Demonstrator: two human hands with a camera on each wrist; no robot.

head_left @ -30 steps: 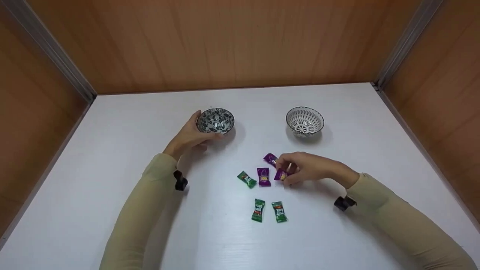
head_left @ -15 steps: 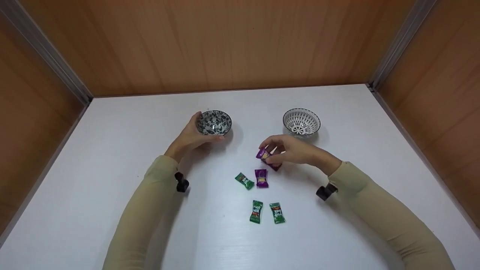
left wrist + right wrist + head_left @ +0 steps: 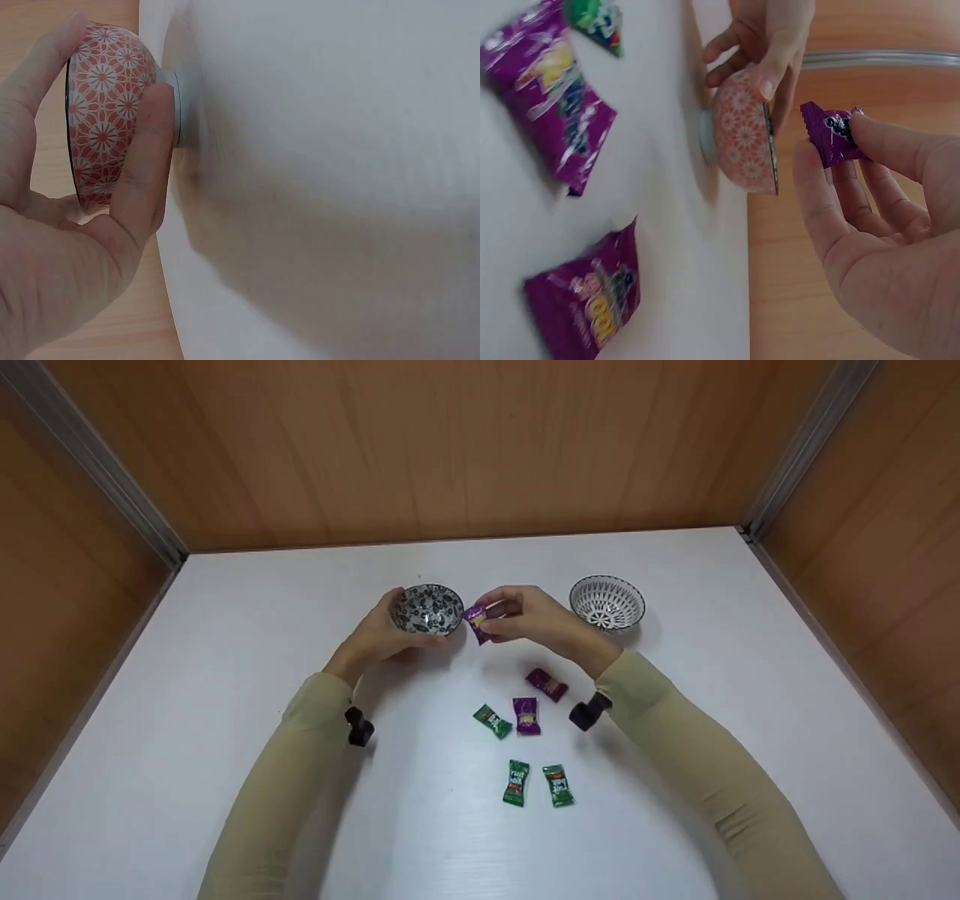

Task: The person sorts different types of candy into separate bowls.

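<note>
My left hand (image 3: 375,636) grips the left side of a small bowl (image 3: 429,609), thumb toward me and fingers round the far side. Inside, the bowl has a dark floral pattern; its outer wall (image 3: 105,120) is red with white flowers. My right hand (image 3: 536,619) pinches a purple wrapped candy (image 3: 475,617) between thumb and fingers, just right of the bowl's rim. In the right wrist view this candy (image 3: 832,137) shows a grape picture. On the table lie two more purple candies, one farther back (image 3: 547,685) and one nearer me (image 3: 526,716).
A second bowl (image 3: 607,604), with a black-and-white lined inside, stands right of my right hand. Three green candies lie toward me: one at the left (image 3: 493,721), two nearer (image 3: 516,783), (image 3: 558,785). Wooden panels (image 3: 465,450) enclose the white table (image 3: 225,660).
My right hand has picked a purple candy off the table and carried it left and away from me to the patterned bowl. The left hand stays at its bowl.
</note>
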